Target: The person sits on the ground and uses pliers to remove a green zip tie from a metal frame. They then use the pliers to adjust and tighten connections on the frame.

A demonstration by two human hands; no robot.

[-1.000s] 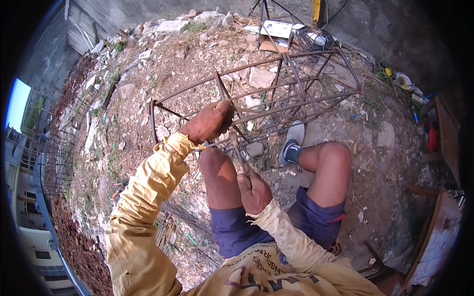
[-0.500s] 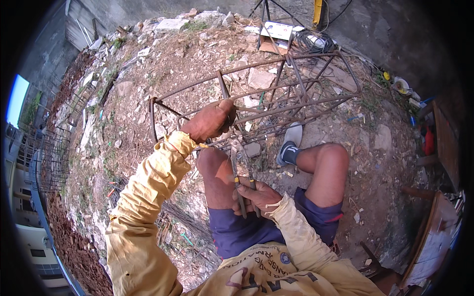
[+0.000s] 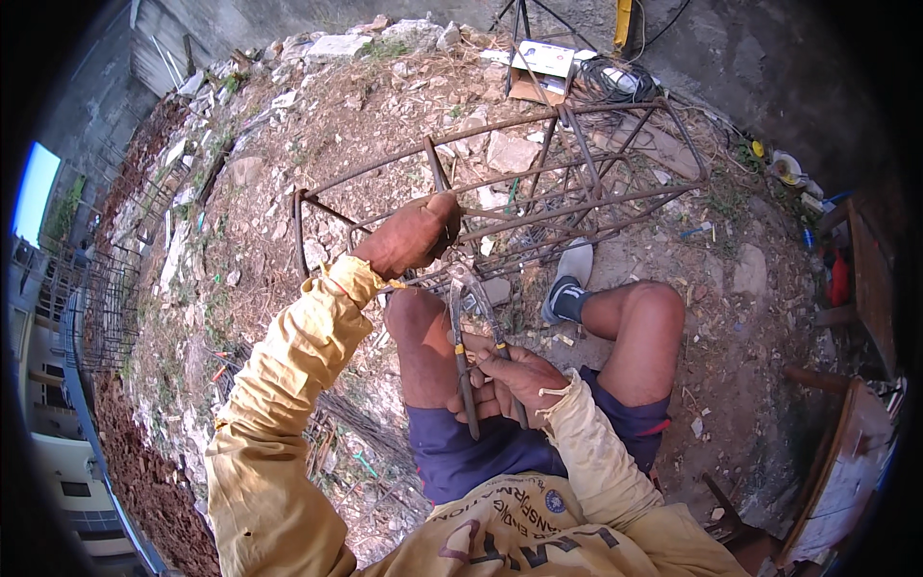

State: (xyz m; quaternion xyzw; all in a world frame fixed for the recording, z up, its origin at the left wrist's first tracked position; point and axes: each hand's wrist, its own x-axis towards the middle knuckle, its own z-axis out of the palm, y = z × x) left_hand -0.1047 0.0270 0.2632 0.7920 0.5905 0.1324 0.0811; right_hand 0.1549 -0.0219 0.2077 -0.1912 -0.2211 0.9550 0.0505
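In front of me lies a long cage-like frame of rusty rebar, its bars joined by bent stirrups. My left hand is closed around its near side; what sits inside the fist is partly hidden. Lower down, between my knees, my right hand holds steel pincers with yellow bands on the handles. The handles are spread apart, with my fingers between and around them. The pincers' jaws point up toward the frame, just below my left hand, and whether they touch wire there is too small to tell.
Broken stones and rubble cover the ground. Behind the frame are a cardboard box and a coil of black cable. Wooden furniture stands at the right. More rebar cages are at the far left. My foot is beside the frame.
The pincers' handles have spread wider, and my right hand has shifted slightly to the right with its fingers opening more. My left hand keeps its place on the frame.
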